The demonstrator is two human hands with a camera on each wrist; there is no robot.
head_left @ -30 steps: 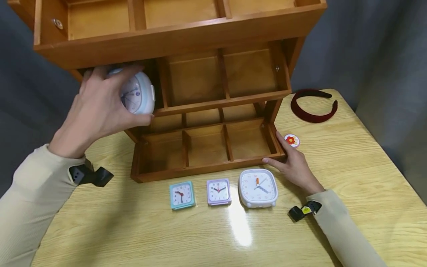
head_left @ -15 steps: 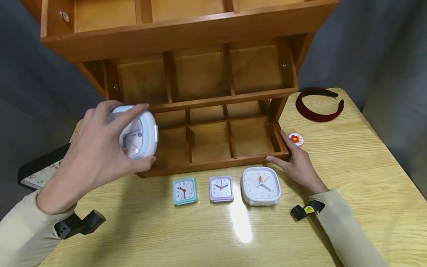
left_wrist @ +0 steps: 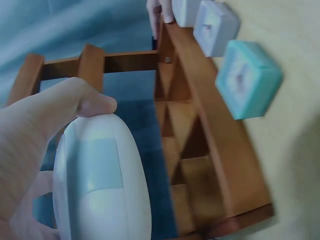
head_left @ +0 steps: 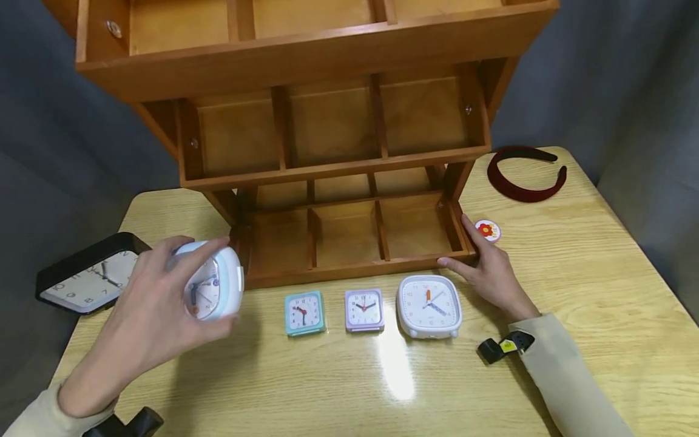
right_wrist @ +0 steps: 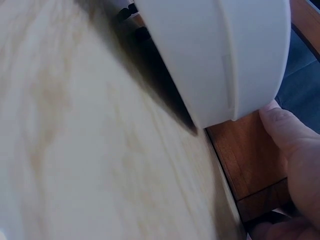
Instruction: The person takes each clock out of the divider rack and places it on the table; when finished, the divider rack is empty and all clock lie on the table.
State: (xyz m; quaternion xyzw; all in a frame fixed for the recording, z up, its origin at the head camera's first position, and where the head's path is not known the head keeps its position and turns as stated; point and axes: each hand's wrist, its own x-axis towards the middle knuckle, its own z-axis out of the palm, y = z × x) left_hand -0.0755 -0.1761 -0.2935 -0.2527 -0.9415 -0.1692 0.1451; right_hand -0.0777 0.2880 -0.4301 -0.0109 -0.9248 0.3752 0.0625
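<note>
In the head view my left hand (head_left: 147,297) holds a pale blue and white alarm clock (head_left: 232,280) between thumb and fingers, its dial tilted sideways. The clock hangs over the table, left of the lowest tray of a tiered wooden organizer (head_left: 349,269). The left wrist view shows the clock's rounded white side (left_wrist: 100,210) under the thumb. At the front right corner of that tray, my right hand (head_left: 494,279) grips the wood, thumb on the front and fingers along the side. A white alarm clock (head_left: 429,306) sits close by and fills much of the right wrist view.
A teal clock (head_left: 304,313) and a purple clock (head_left: 364,311) lie face up before the organizer. A black-framed clock (head_left: 90,273) leans at the left, partly behind my left hand. Right of the organizer lie a flower badge (head_left: 488,230) and a dark red headband (head_left: 519,190).
My left hand has brought the pale blue clock out of the middle tier's left compartment, down and slightly left to low over the table. The right hand keeps its hold on the corner.
</note>
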